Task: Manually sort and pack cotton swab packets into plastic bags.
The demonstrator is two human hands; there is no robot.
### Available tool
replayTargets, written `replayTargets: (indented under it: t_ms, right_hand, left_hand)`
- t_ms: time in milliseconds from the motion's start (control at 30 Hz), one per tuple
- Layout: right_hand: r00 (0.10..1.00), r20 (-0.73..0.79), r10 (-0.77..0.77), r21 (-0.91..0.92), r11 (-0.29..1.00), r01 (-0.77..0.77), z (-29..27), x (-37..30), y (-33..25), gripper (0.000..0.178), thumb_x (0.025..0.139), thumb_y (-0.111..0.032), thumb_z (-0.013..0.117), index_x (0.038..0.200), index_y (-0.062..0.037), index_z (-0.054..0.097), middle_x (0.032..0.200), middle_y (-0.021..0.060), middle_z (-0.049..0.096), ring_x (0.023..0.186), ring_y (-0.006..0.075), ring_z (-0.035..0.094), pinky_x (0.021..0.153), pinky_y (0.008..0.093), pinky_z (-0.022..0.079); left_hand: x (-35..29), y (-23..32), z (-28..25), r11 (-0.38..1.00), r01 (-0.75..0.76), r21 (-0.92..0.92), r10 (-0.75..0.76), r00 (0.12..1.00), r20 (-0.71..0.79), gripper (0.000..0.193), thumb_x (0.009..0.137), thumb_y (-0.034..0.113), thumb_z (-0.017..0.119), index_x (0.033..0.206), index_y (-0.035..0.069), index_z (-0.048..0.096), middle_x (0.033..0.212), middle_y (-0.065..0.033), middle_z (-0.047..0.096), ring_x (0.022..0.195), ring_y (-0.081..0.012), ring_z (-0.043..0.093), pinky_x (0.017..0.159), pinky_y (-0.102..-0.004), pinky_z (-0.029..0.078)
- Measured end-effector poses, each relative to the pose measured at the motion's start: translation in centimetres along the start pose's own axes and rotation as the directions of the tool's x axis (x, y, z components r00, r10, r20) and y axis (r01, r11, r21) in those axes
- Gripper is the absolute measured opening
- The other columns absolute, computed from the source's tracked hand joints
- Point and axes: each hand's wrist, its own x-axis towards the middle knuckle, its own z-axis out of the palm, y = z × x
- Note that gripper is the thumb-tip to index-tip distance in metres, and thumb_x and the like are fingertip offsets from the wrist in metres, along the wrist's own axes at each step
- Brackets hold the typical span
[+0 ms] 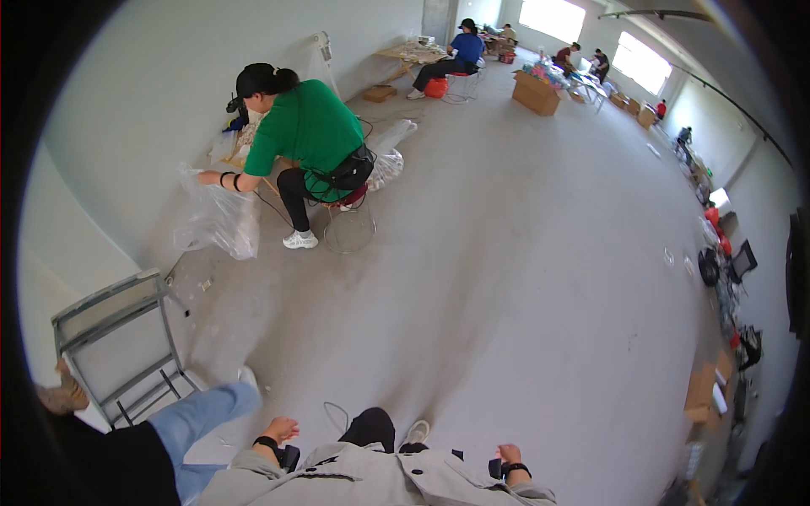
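Note:
Low in the head view, my left hand [284, 428] hangs in front of my body, its fingers loosely apart, with nothing seen in it. My right hand [509, 454] hangs at my right side; its fingers are mostly out of sight. Each wrist wears a black strap with a small dark device. Neither hand touches anything that I can see. Closest to my left hand is another person's leg in light blue jeans [207, 413]. That person's hand [63, 392] is at a grey metal-framed folding table [118, 337], tilted by the wall.
Ahead on the left, a person in a green shirt [308, 126] sits on a wire stool [350, 232], handling a clear plastic bag [221, 215]. Farther off are more seated workers and a large cardboard box [536, 93]. Boxes [702, 392] and clutter line the right wall. A thin cable [336, 413] lies near my feet.

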Motion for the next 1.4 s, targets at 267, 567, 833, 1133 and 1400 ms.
replayTargets:
  t_ms: [267,567,833,1133,1400]
  right_hand:
    - [0.94,-0.262,-0.218,0.005,0.974,0.227,-16.9,20.7,-23.7,0.025,0.076,-0.03,0.05,0.074,-0.0109,0.067,0.075,0.0101,0.065,0.072,0.0272,0.062,0.068,0.0368,0.049]
    - [0.998,0.055,0.013,0.226,0.974,-0.025,-26.2,36.6,-29.9,0.022,0.078,-0.015,0.055,0.089,0.0039,0.061,0.073,0.0104,0.064,0.065,0.0192,0.063,0.057,0.0287,0.051]
    - [0.969,0.246,0.029,-0.06,0.998,-0.015,-33.0,56.3,-30.3,0.024,0.077,-0.02,0.058,0.088,0.0009,0.062,0.077,0.0095,0.065,0.066,0.0183,0.064,0.06,0.0317,0.051]
    - [0.862,0.326,-0.389,-0.466,0.727,0.504,-43.6,80.1,-67.2,0.019,0.071,-0.023,0.055,0.079,-0.0091,0.065,0.08,0.0128,0.065,0.075,0.03,0.061,0.067,0.0382,0.049]
    - [0.775,0.283,-0.565,-0.407,0.661,0.63,-44.3,92.1,-93.1,0.037,0.07,-0.023,0.066,0.102,-0.0076,0.057,0.083,0.0117,0.058,0.095,0.0297,0.053,0.081,0.0385,0.045]
  left_hand:
    - [11.1,10.8,7.1,0.968,0.121,-0.221,-0.146,0.984,-0.101,0.023,0.079,0.018,0.051,0.095,0.002,0.052,0.079,-0.0141,0.059,0.063,-0.0225,0.06,0.051,-0.0339,0.048]
    - [21.5,36.6,14.1,0.988,-0.062,-0.141,0.051,0.995,-0.081,0.022,0.079,0.019,0.051,0.084,-0.001,0.059,0.073,-0.0119,0.062,0.062,-0.0184,0.061,0.052,-0.0302,0.048]
    - [29.4,58.9,16.0,0.904,-0.396,-0.163,0.33,0.886,-0.325,0.018,0.079,0.013,0.054,0.086,-0.002,0.059,0.073,-0.0076,0.062,0.062,-0.0145,0.06,0.06,-0.027,0.05]
    - [28.1,66.3,20.7,0.889,0.074,-0.452,-0.24,0.916,-0.322,0.021,0.077,0.02,0.054,0.092,0.006,0.06,0.075,-0.0059,0.061,0.063,-0.0149,0.059,0.049,-0.0257,0.042]
    - [35.2,73.5,26.4,0.621,0.3,-0.724,-0.575,0.803,-0.16,0.023,0.082,0.025,0.054,0.098,0.009,0.056,0.078,-0.0059,0.062,0.065,-0.0153,0.059,0.053,-0.0273,0.042]
